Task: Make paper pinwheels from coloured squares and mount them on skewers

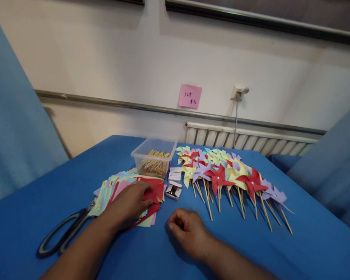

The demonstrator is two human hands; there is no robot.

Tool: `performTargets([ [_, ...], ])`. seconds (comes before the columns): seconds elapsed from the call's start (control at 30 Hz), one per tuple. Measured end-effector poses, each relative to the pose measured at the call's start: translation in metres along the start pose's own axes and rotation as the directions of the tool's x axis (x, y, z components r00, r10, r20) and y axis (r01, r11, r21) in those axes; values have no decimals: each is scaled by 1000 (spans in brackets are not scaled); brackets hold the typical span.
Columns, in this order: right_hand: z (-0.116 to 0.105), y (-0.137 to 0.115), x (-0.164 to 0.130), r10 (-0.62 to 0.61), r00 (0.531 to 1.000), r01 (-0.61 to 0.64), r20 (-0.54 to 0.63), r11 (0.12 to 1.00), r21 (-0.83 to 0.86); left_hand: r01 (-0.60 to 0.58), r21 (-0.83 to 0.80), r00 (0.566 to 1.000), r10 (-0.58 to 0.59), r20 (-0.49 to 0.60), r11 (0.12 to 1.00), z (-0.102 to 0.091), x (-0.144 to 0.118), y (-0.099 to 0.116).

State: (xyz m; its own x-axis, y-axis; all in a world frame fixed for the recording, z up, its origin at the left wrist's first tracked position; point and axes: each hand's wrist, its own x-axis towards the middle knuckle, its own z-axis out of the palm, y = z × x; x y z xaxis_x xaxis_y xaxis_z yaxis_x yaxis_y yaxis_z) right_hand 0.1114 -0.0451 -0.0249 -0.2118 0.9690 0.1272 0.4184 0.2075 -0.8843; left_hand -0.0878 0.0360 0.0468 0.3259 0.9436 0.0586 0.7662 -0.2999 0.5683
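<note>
My left hand rests on the pile of coloured paper pieces. Its thumb and forefinger are apart over a red paper piece; the other fingers are hidden. My right hand lies on the blue cloth in a loose fist, with nothing visible in it. Left of the pile are large dark-handled scissors, their blades hidden beneath paper. Between the hands and the box stands a small open carton with small metal pieces inside. Finished paper pinwheels on sticks lie in rows at the right.
A clear plastic box of thin wooden sticks stands behind the paper, next to a small white carton. The blue-covered table reaches a wall with a radiator and a pink note. Blue curtains hang at both sides.
</note>
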Motion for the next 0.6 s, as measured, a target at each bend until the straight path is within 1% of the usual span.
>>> performTargets([
  [0.17, -1, -1, -1, -17, 1000, 18, 23, 999, -45, -56, 175, 998, 52, 26, 983, 3, 3, -7],
  [0.43, -4, -3, -3, -59, 996, 65, 61, 993, -97, -22, 231, 1000, 20, 11, 973, 0, 2, 2],
  [0.6, -4, -2, -3, -84, 994, 92, 74, 989, -117, 4, 233, 1000, 3, -26, 972, 1, 3, 2],
])
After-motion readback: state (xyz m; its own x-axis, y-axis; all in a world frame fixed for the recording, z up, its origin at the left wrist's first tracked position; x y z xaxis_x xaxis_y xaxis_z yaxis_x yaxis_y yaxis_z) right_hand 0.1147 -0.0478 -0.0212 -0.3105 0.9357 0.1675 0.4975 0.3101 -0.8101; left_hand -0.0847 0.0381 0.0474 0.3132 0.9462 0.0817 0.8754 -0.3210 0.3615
